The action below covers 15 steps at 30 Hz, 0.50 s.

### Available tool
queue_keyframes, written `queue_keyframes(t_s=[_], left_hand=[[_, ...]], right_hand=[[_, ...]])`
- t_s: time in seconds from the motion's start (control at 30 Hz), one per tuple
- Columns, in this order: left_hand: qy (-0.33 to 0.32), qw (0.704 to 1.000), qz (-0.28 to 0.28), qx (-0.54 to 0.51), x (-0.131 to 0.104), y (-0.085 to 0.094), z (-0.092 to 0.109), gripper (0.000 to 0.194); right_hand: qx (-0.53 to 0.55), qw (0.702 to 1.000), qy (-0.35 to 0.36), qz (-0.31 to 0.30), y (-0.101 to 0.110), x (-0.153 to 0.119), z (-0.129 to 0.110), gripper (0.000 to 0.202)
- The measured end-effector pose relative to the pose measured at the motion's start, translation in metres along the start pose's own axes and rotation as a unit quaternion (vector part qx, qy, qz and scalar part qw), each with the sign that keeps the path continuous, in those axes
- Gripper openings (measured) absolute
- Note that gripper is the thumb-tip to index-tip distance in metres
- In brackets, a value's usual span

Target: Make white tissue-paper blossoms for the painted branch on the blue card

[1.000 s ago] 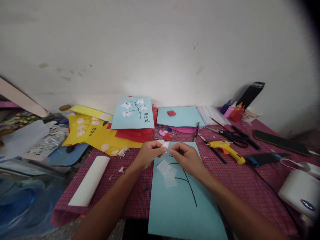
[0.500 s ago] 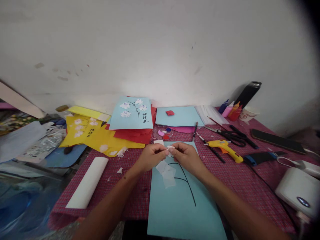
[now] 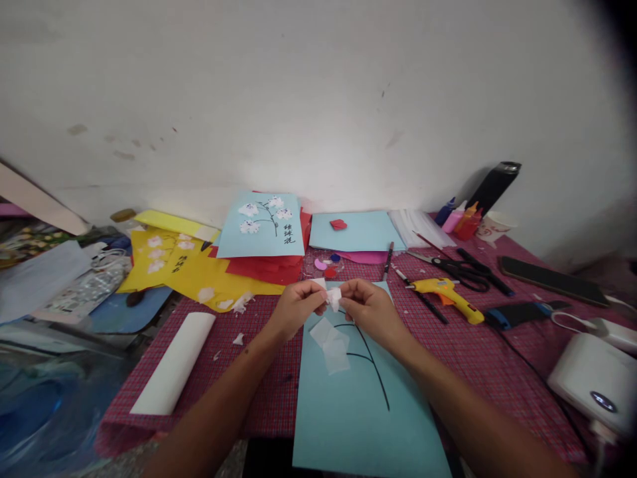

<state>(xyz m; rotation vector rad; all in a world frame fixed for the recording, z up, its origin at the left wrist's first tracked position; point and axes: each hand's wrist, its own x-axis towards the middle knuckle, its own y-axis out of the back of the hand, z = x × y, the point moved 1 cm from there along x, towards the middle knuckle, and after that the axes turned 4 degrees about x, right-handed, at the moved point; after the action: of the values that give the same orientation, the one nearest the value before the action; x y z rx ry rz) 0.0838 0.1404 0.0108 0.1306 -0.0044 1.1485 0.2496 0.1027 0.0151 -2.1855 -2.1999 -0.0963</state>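
Between my two hands is a small crumpled piece of white tissue paper (image 3: pixel 334 298). My left hand (image 3: pixel 301 305) pinches its left side with thumb and forefinger. On the other side my right hand (image 3: pixel 367 307) grips it the same way. Both hands are over the top of a light blue sheet (image 3: pixel 338 425), which has a black branch line (image 3: pixel 374 364) drawn on it. Several square white tissue pieces (image 3: pixel 336 348) lie overlapping on that sheet, just below my fingers. A further white paper piece (image 3: pixel 318 283) shows partly behind my left hand.
A finished flower picture (image 3: pixel 261 226) leans at the back on red paper. To the right lie a yellow glue gun (image 3: pixel 442 292), black scissors (image 3: pixel 460 272), pens and a phone (image 3: pixel 552 279). A white paper roll (image 3: pixel 174 365) lies left. Paint bottles (image 3: pixel 460 218) stand near the wall.
My hands have moved slightly apart, and more of the crumpled tissue paper shows between the fingertips. The sheet and the tissue squares lie as before.
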Motion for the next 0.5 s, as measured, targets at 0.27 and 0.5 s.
queue_keyframes(t_s=[0.27,0.5], left_hand=[[0.012,0.999,0.001,-0.036,-0.001,-0.002,0.002,0.02],[0.027,0.996,-0.027,-0.083,-0.001,-0.002,0.0,0.018]], right_hand=[[-0.081,0.994,0.068,-0.011,-0.004,-0.008,-0.005,0.02],[-0.158,0.981,0.108,-0.005,-0.003,-0.011,-0.006,0.007]])
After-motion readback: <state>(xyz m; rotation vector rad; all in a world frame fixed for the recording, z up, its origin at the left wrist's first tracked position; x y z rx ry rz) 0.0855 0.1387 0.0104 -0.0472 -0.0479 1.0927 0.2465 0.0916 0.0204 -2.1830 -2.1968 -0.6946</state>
